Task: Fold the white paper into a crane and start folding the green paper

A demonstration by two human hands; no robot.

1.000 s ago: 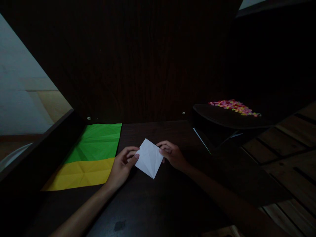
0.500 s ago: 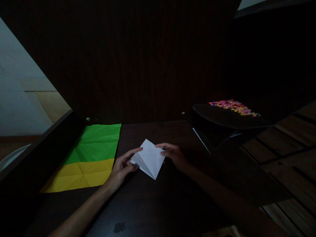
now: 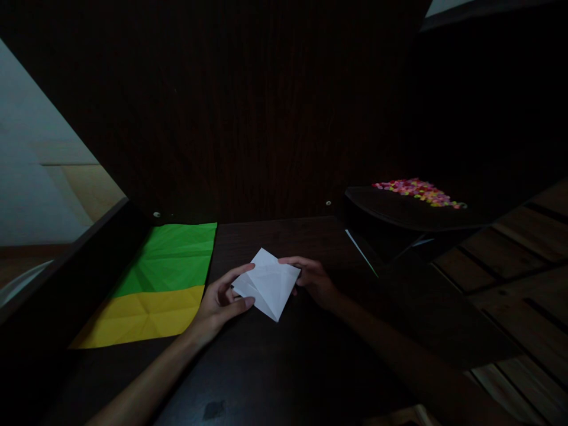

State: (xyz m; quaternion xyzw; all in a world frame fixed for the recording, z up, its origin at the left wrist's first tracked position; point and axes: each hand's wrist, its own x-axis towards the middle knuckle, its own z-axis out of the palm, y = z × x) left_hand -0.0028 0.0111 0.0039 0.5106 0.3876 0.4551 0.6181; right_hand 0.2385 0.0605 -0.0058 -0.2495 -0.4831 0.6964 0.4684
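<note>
Right hand (image 3: 316, 283): fingertips hidden behind right edge of folded white paper (image 3: 268, 284). Left hand (image 3: 219, 302): some fingers tucked under paper's left edge, contact unclear. Both forearms cut off by bottom edge. Right of grip, colourful pieces (image 3: 419, 191) on dark tray (image 3: 399, 208): too small to identify. Surroundings too dark to tell.

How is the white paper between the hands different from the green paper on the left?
The white paper is folded into a small kite-like shape; the green paper lies spread out as a much larger sheet. The left hand and right hand hold the white paper at its sides; no hand touches the green paper. A yellow paper covers the green paper's near edge; nothing covers the white one. Both show creases and are over the dark table.
</note>
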